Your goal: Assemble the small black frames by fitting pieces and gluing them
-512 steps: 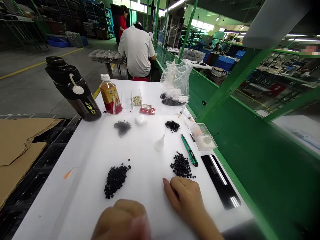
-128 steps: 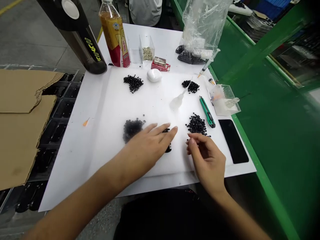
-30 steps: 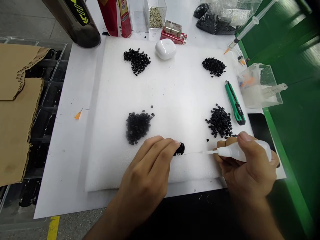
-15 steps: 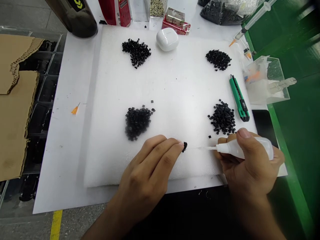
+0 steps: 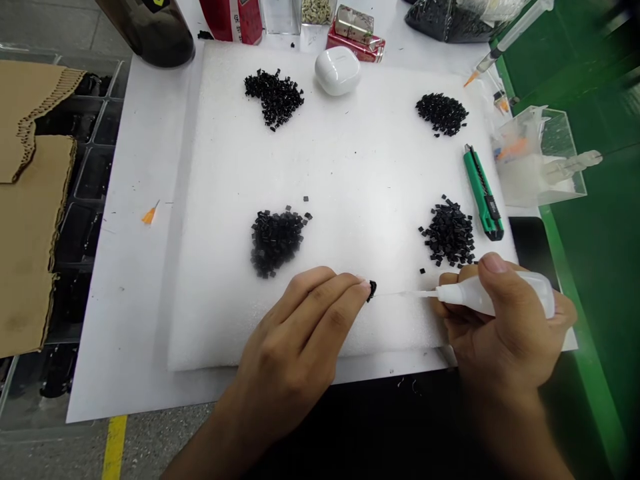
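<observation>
Between its fingertips my left hand (image 5: 305, 333) pinches a small black part (image 5: 372, 291), mostly hidden by the fingers. My right hand (image 5: 510, 327) is wrapped round a white squeeze bottle (image 5: 470, 295), its thin nozzle pointing left at the black part. The fine tip is faint, and I cannot tell whether it touches the part. Both hands are over a white foam sheet (image 5: 360, 200). Four heaps of tiny black pieces lie on it: square ones near left (image 5: 277, 241) and near right (image 5: 451, 233), smaller ones far left (image 5: 275, 99) and far right (image 5: 442, 113).
A green utility knife (image 5: 483, 193) lies at the foam's right edge, beside a clear plastic box (image 5: 555, 160). A syringe (image 5: 515, 37) is behind it. At the back stand a white rounded case (image 5: 337, 71) and a dark bottle (image 5: 155, 33). An orange needle tip (image 5: 149, 215) lies left.
Both hands keep their grips. The right hand with the squeeze bottle sits slightly farther right, and the whole view has shifted a little.
</observation>
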Motion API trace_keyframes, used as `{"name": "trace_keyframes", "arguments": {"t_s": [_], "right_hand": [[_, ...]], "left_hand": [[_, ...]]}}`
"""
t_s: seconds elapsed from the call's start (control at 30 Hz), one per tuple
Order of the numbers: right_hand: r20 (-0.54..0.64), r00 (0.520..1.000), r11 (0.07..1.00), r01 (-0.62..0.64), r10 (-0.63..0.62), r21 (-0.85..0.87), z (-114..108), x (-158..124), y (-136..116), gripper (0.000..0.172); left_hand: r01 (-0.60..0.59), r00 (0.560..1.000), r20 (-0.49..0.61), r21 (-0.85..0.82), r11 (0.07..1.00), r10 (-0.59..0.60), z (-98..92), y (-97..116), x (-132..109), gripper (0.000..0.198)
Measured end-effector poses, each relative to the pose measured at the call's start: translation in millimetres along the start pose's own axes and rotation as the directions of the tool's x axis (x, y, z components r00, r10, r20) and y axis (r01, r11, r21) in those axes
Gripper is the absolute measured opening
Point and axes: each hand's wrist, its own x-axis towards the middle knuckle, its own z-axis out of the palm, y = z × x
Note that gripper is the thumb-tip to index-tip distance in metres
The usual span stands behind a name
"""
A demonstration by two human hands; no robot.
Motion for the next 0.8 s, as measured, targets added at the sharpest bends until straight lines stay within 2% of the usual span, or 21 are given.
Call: {"name": "trace_keyframes", "arguments": {"t_s": [0.2, 0.33, 0.47, 0.53, 0.63, 0.7, 0.73, 0.8], "right_hand": [[0.026, 1.0, 1.0, 0.003, -0.003, 0.014, -1.5, 0.2, 0.0, 0.028], [0.016, 1.0, 0.997, -0.019, 0.018, 0.075, -2.7, 3.4, 0.3, 0.038], [-0.045, 0.999, 0.994, -0.021, 0.026, 0.109, -0.3, 11.8, -11.2, 0.043], [-0.054, 0.999, 0.995, -0.002, 0.008, 0.099, 2.0, 21.0, -20.1, 0.038], [0.037, 0.994, 0.995, 0.1, -0.099, -0.01, 8.1, 43.7, -28.5, 0.014], [0.144, 0.961, 0.954, 0.256, -0.235, -0.156, 15.5, 62.2, -28.8, 0.029], [0.222, 0.929, 0.909, 0.346, -0.297, -0.233, 20.2, 70.8, -27.9, 0.032], [0.407, 0.857, 0.8, 0.472, -0.317, -0.371, 30.0, 83.6, -25.6, 0.03]], "left_hand": [[0.015, 1.0, 0.02, 0.002, 1.0, -0.015, -0.9, 0.0, -0.3, 0.047], [0.011, 1.0, 0.02, 0.002, 1.0, -0.011, -0.7, -0.1, -0.1, 0.047], [0.02, 0.999, 0.047, 0.01, 1.0, -0.021, -1.0, -1.6, 0.4, 0.046], [0.029, 0.998, 0.06, 0.023, 0.999, -0.031, -1.1, -3.4, 1.7, 0.044], [0.027, 0.998, 0.065, 0.029, 0.999, -0.028, -2.5, -4.4, 6.0, 0.04], [0.039, 0.998, 0.046, -0.008, 0.999, -0.039, -5.8, -1.5, 8.7, 0.038], [0.059, 0.998, 0.028, -0.04, 0.997, -0.058, -8.0, 1.3, 8.8, 0.036], [0.08, 0.996, -0.031, -0.105, 0.991, -0.084, -11.9, 8.4, 5.8, 0.03]]}}
